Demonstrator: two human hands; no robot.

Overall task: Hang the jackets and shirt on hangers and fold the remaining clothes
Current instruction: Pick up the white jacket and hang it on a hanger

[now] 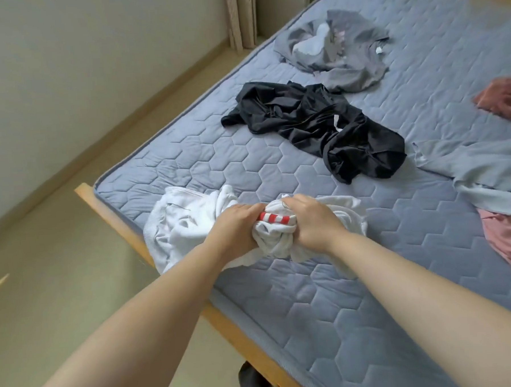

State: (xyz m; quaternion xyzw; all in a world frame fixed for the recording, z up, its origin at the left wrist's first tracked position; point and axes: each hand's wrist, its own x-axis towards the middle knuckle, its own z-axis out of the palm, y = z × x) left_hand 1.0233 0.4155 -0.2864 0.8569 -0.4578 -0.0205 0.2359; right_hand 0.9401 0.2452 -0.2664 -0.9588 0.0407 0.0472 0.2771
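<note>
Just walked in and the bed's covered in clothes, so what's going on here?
A person at the bed's corner grips a crumpled white garment with red-striped trim, left hand and right hand both curled into it. It is not yet folded. A black garment, a grey garment, a pale blue garment and a pink garment lie loose on the quilted mattress. No hanger shows.

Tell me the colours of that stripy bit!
Red and white stripes on the white cloth; head view.

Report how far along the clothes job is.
Done: nothing looks folded or hung; no hangers show. In hand: left hand and right hand grip the bunched white garment. Left: black heap, grey heap, pale blue heap, pink heap lie crumpled on the mattress.
</note>
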